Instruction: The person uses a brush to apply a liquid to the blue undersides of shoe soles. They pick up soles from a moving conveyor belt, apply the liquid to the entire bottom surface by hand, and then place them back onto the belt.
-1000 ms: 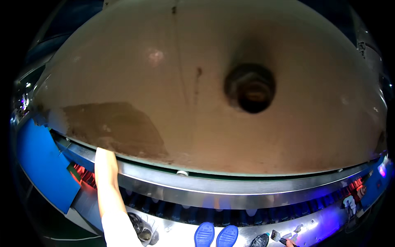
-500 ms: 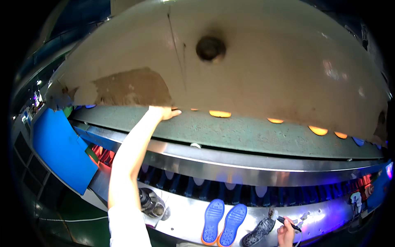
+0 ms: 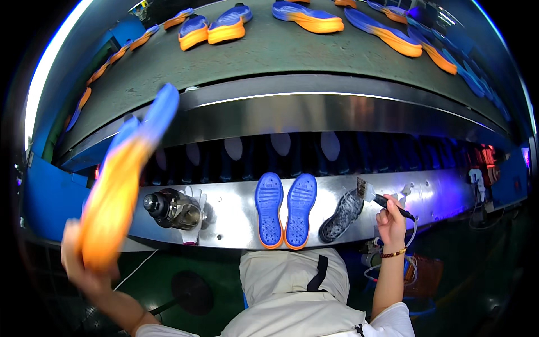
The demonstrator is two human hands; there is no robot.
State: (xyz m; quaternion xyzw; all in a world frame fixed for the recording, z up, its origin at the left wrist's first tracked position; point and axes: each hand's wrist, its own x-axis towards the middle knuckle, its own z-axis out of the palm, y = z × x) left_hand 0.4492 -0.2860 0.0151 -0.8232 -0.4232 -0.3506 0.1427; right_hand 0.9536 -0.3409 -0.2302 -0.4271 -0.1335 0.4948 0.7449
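Observation:
My left hand (image 3: 78, 261) is wrapped round the heel end of blue-and-orange shoe soles (image 3: 120, 191), apparently two together, raised at the left and smeared by motion. In my right hand (image 3: 391, 223) is a brush (image 3: 369, 192) with a black handle and a thin tube running from it. Its bristles are at the tip of a dark, white-smeared sole-shaped piece (image 3: 342, 216) on the metal ledge. Left of that piece, two blue soles with orange rims, one left (image 3: 269, 210) and one right (image 3: 300, 210), lie side by side with their cupped inner faces up.
A clear jar with a black top (image 3: 174, 208) stands on the metal ledge (image 3: 224, 227), a pale glove beside it. Beyond runs a green conveyor belt (image 3: 252, 62) carrying several blue-and-orange soles. Dark upright shapes fill the slot under the steel rail (image 3: 314, 115).
My left hand has come back from under the hood's edge and now holds the soles at the left. My right hand keeps the brush. The view has shifted, showing more of the belt.

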